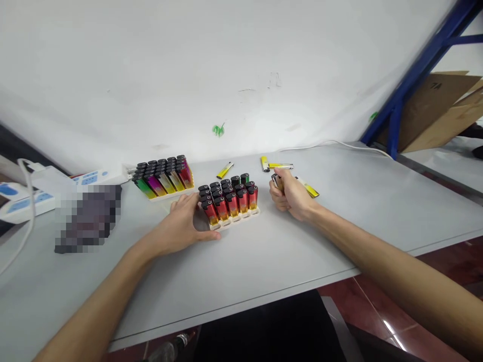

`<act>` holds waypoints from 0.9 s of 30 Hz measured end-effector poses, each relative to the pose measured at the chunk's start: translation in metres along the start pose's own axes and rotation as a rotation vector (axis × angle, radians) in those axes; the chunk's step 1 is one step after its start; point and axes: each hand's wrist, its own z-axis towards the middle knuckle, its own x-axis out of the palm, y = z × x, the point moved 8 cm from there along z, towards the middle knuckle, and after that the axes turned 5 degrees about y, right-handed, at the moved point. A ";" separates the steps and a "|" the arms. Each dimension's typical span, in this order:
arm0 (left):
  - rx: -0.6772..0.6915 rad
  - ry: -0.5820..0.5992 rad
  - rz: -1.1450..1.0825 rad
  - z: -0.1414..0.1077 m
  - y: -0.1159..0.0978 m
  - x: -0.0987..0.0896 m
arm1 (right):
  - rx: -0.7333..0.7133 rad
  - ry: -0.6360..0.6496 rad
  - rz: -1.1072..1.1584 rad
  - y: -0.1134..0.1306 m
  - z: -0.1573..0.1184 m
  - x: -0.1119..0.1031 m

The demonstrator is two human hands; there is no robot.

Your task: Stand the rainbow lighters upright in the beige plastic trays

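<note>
A pale tray [236, 219] holds several upright lighters, with red and yellow ones [232, 205] in the front row and two green ones at the back right. My left hand [181, 226] grips the tray's left side, thumb along its front edge. To the right of the tray, my right hand [289, 193] is closed around a lighter [278, 181], whose metal top shows above the fingers; its colour is mostly hidden. Yellow lighters lie loose near that hand: one [264, 163] and another [281, 166] behind it, one [312, 190] to its right.
Another full tray [173, 193] of multicoloured lighters stands at the back left. A yellow lighter [225, 170] lies near the wall. Power strips [30, 203], a blurred dark item [90, 218], a white cable [335, 142] and cardboard [437, 110] behind a blue frame [394, 120] surround the work area.
</note>
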 end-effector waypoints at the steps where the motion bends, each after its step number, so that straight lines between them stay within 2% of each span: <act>1: 0.006 -0.003 0.005 0.000 0.000 0.001 | 0.000 0.002 0.002 -0.001 0.000 0.000; 7: 0.027 -0.008 0.000 0.000 -0.004 0.001 | -0.056 -0.026 -0.021 0.002 0.001 -0.003; 12: 0.018 -0.015 0.009 0.000 -0.004 0.001 | -0.254 -0.040 -0.187 0.030 -0.010 -0.009; 16: 0.057 -0.025 0.005 0.000 -0.009 0.003 | -0.312 0.119 -0.483 0.052 -0.030 0.004; 18: 0.091 -0.038 0.006 0.002 -0.014 0.004 | -0.318 0.219 -0.517 0.056 -0.038 0.014; 20: 0.125 -0.050 0.011 0.003 -0.021 0.007 | -0.334 0.254 -0.487 0.057 -0.042 0.023; 24: 0.181 -0.059 0.028 0.003 -0.031 0.011 | -0.443 0.081 -0.513 0.051 -0.046 0.041; 27: 0.196 -0.051 0.033 0.001 -0.035 0.012 | -0.587 0.006 -0.714 0.046 -0.053 0.066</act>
